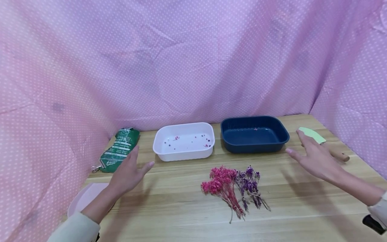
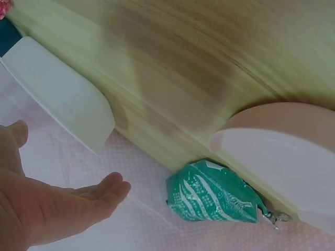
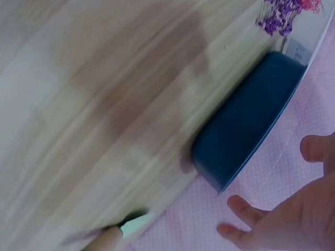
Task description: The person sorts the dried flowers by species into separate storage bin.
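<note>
My left hand (image 1: 128,174) hovers over the left of the table with its fingers extended and nothing held. Near its fingertips lies a green printed pouch (image 1: 122,148) with a metal clasp. My right hand (image 1: 317,158) is held over the right side, fingers spread and holding nothing. Just beyond it rests a tool with a pale green blade (image 1: 312,135) and a wooden handle (image 1: 337,153), partly hidden by the hand. Between the hands lie a pink dried flower bunch (image 1: 222,181) and a purple dried flower bunch (image 1: 249,183), tied with twine.
A white tray (image 1: 184,156) with scattered petals stands at the back, beside a dark blue tray (image 1: 254,148) holding a few pink bits. A pale pink round-edged object (image 1: 86,198) sits at the left edge, partly behind the left arm. Pink dotted cloth (image 1: 187,67) hangs around the table.
</note>
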### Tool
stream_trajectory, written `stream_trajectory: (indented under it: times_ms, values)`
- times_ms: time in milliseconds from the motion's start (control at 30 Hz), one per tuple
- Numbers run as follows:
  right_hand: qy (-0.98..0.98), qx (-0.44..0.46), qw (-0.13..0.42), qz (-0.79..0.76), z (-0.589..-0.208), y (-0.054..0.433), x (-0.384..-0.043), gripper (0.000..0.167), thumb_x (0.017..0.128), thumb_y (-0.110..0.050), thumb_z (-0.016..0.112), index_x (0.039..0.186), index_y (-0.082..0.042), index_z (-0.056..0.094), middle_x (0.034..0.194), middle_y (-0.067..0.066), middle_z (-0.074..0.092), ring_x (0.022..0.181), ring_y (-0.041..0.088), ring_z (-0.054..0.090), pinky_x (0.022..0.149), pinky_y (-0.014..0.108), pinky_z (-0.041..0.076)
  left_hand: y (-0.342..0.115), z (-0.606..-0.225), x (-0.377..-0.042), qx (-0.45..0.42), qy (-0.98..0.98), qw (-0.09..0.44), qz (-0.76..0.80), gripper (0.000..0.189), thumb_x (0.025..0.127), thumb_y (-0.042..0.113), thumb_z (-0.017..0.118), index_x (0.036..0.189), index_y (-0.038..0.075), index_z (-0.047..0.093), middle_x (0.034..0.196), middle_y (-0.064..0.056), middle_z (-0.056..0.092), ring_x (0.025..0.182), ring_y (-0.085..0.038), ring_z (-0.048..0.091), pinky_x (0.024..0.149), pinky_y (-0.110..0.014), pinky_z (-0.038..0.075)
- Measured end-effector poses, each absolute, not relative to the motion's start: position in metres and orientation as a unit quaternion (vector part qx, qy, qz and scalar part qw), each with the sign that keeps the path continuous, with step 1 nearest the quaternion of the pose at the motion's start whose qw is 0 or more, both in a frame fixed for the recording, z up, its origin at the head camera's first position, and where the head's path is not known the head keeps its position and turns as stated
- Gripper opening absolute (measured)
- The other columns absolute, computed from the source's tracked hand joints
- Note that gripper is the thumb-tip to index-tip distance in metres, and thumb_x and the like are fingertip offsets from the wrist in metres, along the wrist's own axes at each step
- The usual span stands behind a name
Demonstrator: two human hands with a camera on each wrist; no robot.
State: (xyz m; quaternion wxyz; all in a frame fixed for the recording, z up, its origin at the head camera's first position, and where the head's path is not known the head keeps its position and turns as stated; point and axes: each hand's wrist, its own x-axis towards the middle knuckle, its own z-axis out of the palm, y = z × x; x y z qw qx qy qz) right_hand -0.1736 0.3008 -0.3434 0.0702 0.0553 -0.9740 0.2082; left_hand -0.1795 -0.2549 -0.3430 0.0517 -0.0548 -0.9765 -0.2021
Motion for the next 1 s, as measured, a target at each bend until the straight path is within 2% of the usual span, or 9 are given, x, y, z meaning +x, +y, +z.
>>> stream_trajectory:
  times_ms: [100, 200, 367, 500, 633, 767, 900, 1000]
  values:
    - [-0.966, 0.079, 0.065, 0.238, -0.345, 0.296, -0.172, 0.086, 0.098, -0.046, 0.049, 0.153, 0.000, 0.001, 0.141, 0.040, 0.030, 0.117, 0.058, 0.042, 0.088, 0.073, 0.035, -0.255, -0.345, -0.180, -0.055, -0.976, 0.057, -0.202, 0.097, 0.091, 0.057, 0.056, 0.152, -0.004, 0.009, 0.151, -0.031, 0.025, 0.135, -0.050, 0.029, 0.107, -0.064, 0.029]
    - [-0.959, 0.089, 0.070, 0.260, -0.348, 0.291, -0.171, 0.082, 0.098, -0.042, 0.052, 0.152, 0.002, 0.009, 0.141, 0.038, 0.034, 0.113, 0.055, 0.048, 0.083, 0.069, 0.041, -0.254, -0.346, -0.181, -0.055, -0.975, 0.067, -0.203, 0.094, 0.091, 0.052, 0.059, 0.150, -0.005, 0.015, 0.149, -0.032, 0.029, 0.133, -0.050, 0.032, 0.106, -0.063, 0.030]
    - [-0.952, 0.093, 0.057, 0.286, -0.353, 0.282, -0.168, 0.078, 0.098, -0.037, 0.055, 0.150, 0.006, 0.016, 0.131, 0.035, 0.046, 0.109, 0.050, 0.053, 0.081, 0.064, 0.045, -0.252, -0.347, -0.184, -0.055, -0.972, 0.065, -0.220, 0.093, 0.090, 0.048, 0.063, 0.150, -0.005, 0.017, 0.148, -0.032, 0.030, 0.133, -0.050, 0.032, 0.106, -0.063, 0.031]
    - [-0.950, 0.085, 0.039, 0.299, -0.356, 0.274, -0.166, 0.079, 0.098, -0.037, 0.054, 0.150, 0.007, 0.014, 0.129, 0.033, 0.049, 0.110, 0.048, 0.054, 0.083, 0.061, 0.047, -0.250, -0.349, -0.187, -0.051, -0.967, 0.047, -0.243, 0.095, 0.089, 0.048, 0.065, 0.150, -0.005, 0.015, 0.150, -0.030, 0.028, 0.135, -0.049, 0.030, 0.107, -0.063, 0.030]
    - [-0.945, 0.086, 0.032, 0.314, -0.358, 0.266, -0.163, 0.078, 0.097, -0.036, 0.056, 0.148, 0.009, 0.018, 0.125, 0.033, 0.051, 0.106, 0.047, 0.057, 0.081, 0.057, 0.051, -0.249, -0.351, -0.191, -0.037, -0.964, 0.036, -0.260, 0.093, 0.090, 0.047, 0.063, 0.150, -0.005, 0.015, 0.151, -0.029, 0.027, 0.136, -0.047, 0.028, 0.108, -0.062, 0.029]
    - [-0.940, 0.082, 0.018, 0.331, -0.362, 0.256, -0.160, 0.077, 0.096, -0.034, 0.059, 0.146, 0.012, 0.022, 0.120, 0.033, 0.054, 0.101, 0.043, 0.060, 0.075, 0.048, 0.055, -0.249, -0.353, -0.196, -0.026, -0.961, 0.032, -0.273, 0.089, 0.093, 0.046, 0.060, 0.150, -0.006, 0.016, 0.151, -0.029, 0.025, 0.138, -0.046, 0.025, 0.110, -0.061, 0.026]
    - [-0.935, 0.074, -0.001, 0.348, -0.365, 0.246, -0.156, 0.079, 0.095, -0.035, 0.061, 0.146, 0.011, 0.023, 0.118, 0.031, 0.056, 0.100, 0.038, 0.062, 0.070, 0.038, 0.056, -0.249, -0.354, -0.201, -0.019, -0.955, 0.027, -0.296, 0.086, 0.094, 0.045, 0.058, 0.150, -0.005, 0.016, 0.150, -0.029, 0.028, 0.135, -0.046, 0.031, 0.106, -0.061, 0.032]
    - [-0.930, 0.070, -0.018, 0.361, -0.367, 0.239, -0.153, 0.081, 0.094, -0.037, 0.061, 0.147, 0.011, 0.022, 0.118, 0.029, 0.056, 0.100, 0.036, 0.061, 0.069, 0.036, 0.056, -0.249, -0.355, -0.204, -0.014, -0.949, 0.023, -0.313, 0.084, 0.094, 0.045, 0.057, 0.150, -0.003, 0.017, 0.149, -0.028, 0.031, 0.131, -0.047, 0.037, 0.102, -0.061, 0.038]
